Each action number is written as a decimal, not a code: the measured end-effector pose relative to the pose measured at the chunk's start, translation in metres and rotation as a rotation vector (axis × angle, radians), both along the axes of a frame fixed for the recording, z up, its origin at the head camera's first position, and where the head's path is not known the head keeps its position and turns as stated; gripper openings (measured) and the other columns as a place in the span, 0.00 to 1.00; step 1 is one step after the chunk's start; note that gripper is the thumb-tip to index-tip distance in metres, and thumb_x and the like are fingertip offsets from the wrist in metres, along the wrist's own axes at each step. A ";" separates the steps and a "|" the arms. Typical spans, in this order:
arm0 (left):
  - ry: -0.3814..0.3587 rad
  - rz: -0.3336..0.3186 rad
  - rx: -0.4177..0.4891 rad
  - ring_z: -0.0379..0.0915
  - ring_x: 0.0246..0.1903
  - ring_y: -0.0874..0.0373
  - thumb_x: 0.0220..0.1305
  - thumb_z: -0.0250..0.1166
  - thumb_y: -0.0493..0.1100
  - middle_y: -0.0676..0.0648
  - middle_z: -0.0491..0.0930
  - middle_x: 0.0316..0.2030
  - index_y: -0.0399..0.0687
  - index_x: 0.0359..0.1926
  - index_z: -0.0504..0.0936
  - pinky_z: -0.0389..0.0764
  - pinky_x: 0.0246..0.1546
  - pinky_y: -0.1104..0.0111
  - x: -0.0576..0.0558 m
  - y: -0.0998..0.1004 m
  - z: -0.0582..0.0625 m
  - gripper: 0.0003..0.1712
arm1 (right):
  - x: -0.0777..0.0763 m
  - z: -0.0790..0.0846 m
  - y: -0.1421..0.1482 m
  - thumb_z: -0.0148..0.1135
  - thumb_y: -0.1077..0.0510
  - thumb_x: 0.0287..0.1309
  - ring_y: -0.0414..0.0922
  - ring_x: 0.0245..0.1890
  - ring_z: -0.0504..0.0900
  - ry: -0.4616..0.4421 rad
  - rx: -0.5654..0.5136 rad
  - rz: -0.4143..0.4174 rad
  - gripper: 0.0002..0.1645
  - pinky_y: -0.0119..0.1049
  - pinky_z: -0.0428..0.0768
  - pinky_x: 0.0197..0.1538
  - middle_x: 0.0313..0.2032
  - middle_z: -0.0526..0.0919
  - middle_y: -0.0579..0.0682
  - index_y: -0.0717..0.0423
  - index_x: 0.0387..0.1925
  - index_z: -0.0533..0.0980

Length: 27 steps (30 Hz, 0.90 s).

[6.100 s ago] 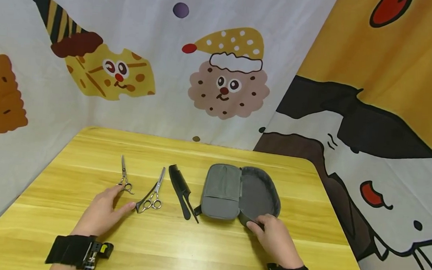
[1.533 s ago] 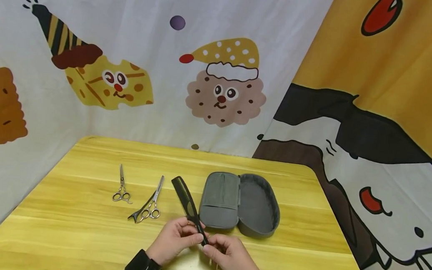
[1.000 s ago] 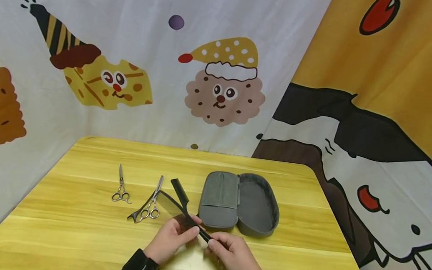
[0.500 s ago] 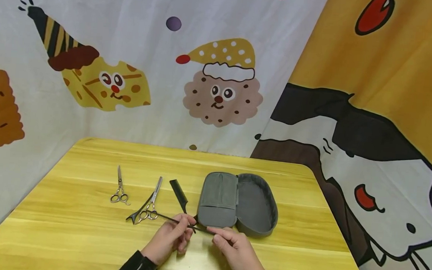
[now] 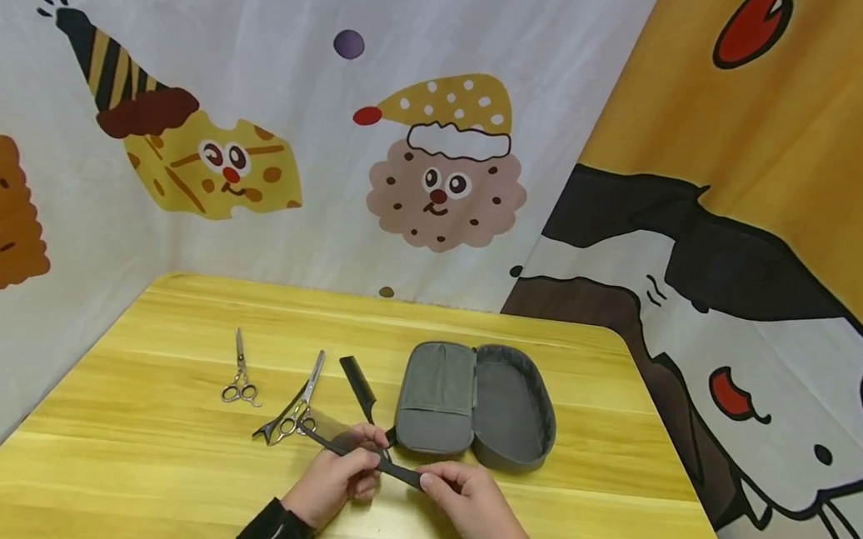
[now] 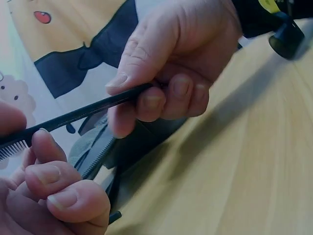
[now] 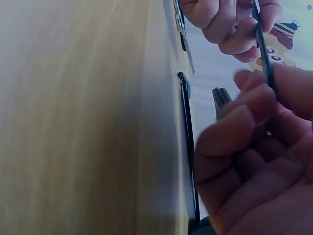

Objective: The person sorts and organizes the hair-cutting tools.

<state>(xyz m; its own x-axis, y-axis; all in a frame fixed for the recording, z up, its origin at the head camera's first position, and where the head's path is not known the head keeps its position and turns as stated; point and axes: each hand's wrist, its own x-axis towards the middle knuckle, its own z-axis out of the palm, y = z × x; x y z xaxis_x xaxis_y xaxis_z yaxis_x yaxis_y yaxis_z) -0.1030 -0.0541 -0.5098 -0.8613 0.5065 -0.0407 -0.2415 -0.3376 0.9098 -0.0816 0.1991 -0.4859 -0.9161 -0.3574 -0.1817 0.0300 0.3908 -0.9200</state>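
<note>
Both hands hold a black comb (image 5: 400, 472) above the front of the table. My left hand (image 5: 338, 473) pinches it near where the teeth meet the handle, and its teeth point left over the thinning scissors (image 5: 310, 395). At the handle's end, the thumb and fingers of my right hand (image 5: 477, 506) grip it. In the left wrist view, some teeth of the comb (image 6: 14, 148) show beside the left fingers. A second black comb (image 5: 358, 381) with a thin tail lies on the table, its lower part partly hidden behind the left hand.
An open grey case (image 5: 433, 432) lies right of the combs, its hollow half (image 5: 515, 409) to the right. Silver scissors (image 5: 240, 377) lie at the left. A dark forked clip (image 5: 270, 429) lies against the thinning scissors. Printed curtains (image 5: 252, 249) stand behind the wooden table (image 5: 125, 465).
Since the earliest frame, both hands have come together and lifted the comb off the table. It has swung from pointing away to pointing left, and its broad side has just tilted into view.
</note>
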 end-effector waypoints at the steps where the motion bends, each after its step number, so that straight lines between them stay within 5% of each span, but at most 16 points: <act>1: 0.003 0.000 -0.012 0.61 0.20 0.66 0.73 0.54 0.32 0.56 0.67 0.26 0.43 0.50 0.71 0.66 0.26 0.71 0.001 0.001 0.000 0.08 | 0.000 -0.001 0.000 0.62 0.47 0.77 0.33 0.23 0.68 0.002 0.009 0.007 0.17 0.27 0.67 0.29 0.29 0.80 0.45 0.55 0.46 0.88; 4: 0.020 0.004 -0.053 0.62 0.21 0.65 0.76 0.57 0.34 0.56 0.67 0.24 0.43 0.51 0.72 0.66 0.26 0.70 0.002 0.002 -0.001 0.07 | 0.000 -0.002 0.001 0.61 0.47 0.78 0.32 0.20 0.64 0.024 0.039 0.022 0.18 0.27 0.65 0.26 0.25 0.74 0.43 0.56 0.40 0.85; 8: 0.054 0.028 -0.159 0.65 0.22 0.63 0.80 0.58 0.40 0.53 0.70 0.24 0.41 0.49 0.72 0.69 0.26 0.72 0.001 0.004 -0.001 0.07 | -0.001 -0.001 0.003 0.59 0.47 0.80 0.33 0.23 0.71 0.060 0.048 -0.024 0.18 0.29 0.71 0.28 0.30 0.83 0.49 0.56 0.41 0.84; 14: -0.005 0.067 -0.225 0.74 0.28 0.61 0.82 0.60 0.44 0.50 0.80 0.37 0.31 0.58 0.71 0.80 0.31 0.71 -0.002 0.005 0.000 0.18 | -0.002 0.003 0.003 0.56 0.47 0.82 0.37 0.24 0.75 0.014 -0.109 -0.270 0.22 0.29 0.73 0.27 0.31 0.85 0.52 0.65 0.46 0.78; 19: -0.065 0.144 -0.224 0.78 0.32 0.57 0.80 0.63 0.45 0.47 0.79 0.37 0.30 0.61 0.71 0.85 0.36 0.68 -0.003 0.007 -0.001 0.23 | -0.005 0.003 0.003 0.53 0.48 0.83 0.38 0.23 0.74 0.076 -0.242 -0.468 0.22 0.29 0.72 0.28 0.28 0.83 0.47 0.66 0.45 0.76; 27: -0.103 0.212 -0.239 0.82 0.37 0.54 0.80 0.62 0.46 0.40 0.82 0.42 0.30 0.68 0.68 0.88 0.41 0.67 -0.003 0.010 -0.002 0.29 | -0.008 0.003 0.008 0.49 0.52 0.85 0.39 0.27 0.76 0.061 -0.290 -0.640 0.18 0.30 0.76 0.32 0.30 0.84 0.46 0.65 0.54 0.73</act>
